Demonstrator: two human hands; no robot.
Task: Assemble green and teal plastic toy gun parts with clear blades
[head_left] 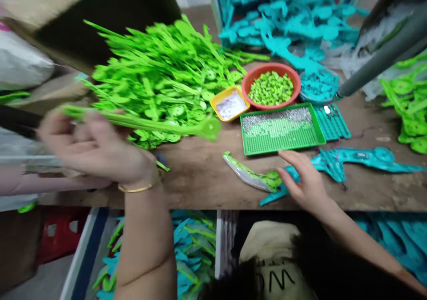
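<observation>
My left hand (96, 151) is raised over the left side of the bench, closed around a long, thin bright-green plastic part (163, 124) with a round disc end pointing right. Motion blurs the fingers. My right hand (307, 184) lies over a blue plastic part (360, 158), thumb and index finger apart, and covers some of it. Just left of the right hand is a curved green piece with a clear cover (250, 175), close to the blue part's tip; whether they touch I cannot tell.
A big heap of green parts (156, 73) fills the back left. Nearby stand a yellow dish (216, 109), a red bowl (247, 91) of small green pieces and a green tray (283, 149) with tiny metal bits. Blue parts (293, 24) pile behind; a grey pole (383, 53) slants at right.
</observation>
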